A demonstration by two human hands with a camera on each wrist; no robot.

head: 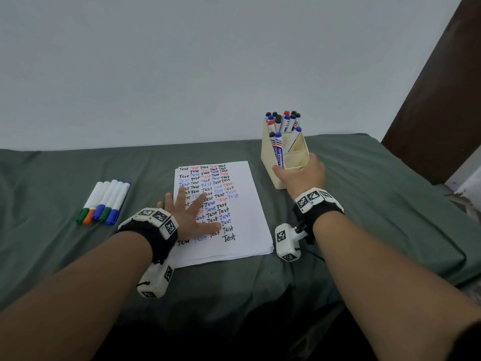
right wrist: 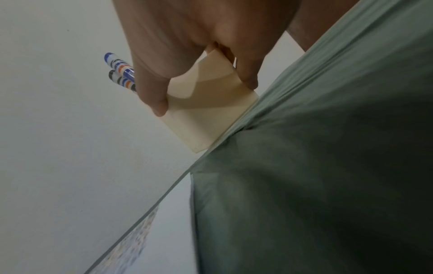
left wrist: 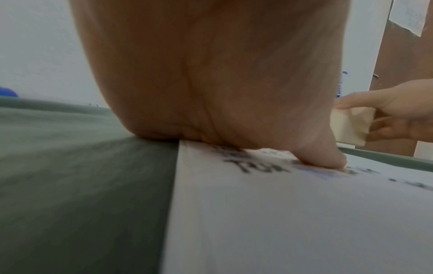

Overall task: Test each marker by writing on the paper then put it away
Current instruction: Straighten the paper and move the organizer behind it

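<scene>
A white paper stack (head: 244, 220) covered in "Test" words lies mid-table. My left hand (head: 191, 213) rests flat on it with fingers spread, palm (left wrist: 211, 83) pressing the sheet (left wrist: 293, 213). My right hand (head: 299, 175) grips the cream marker holder (head: 279, 152) at its front lower part, thumb and fingers on either side of the holder (right wrist: 206, 115). Several capped markers (head: 283, 121) stand in the holder, two of which (right wrist: 120, 72) show beside my thumb. Several more markers (head: 105, 201) lie in a row at the left.
A green cloth (head: 364, 204) covers the table. A pale wall (head: 208, 61) rises behind it. A dark wooden panel (head: 442, 100) stands at the right, beyond the table's right edge.
</scene>
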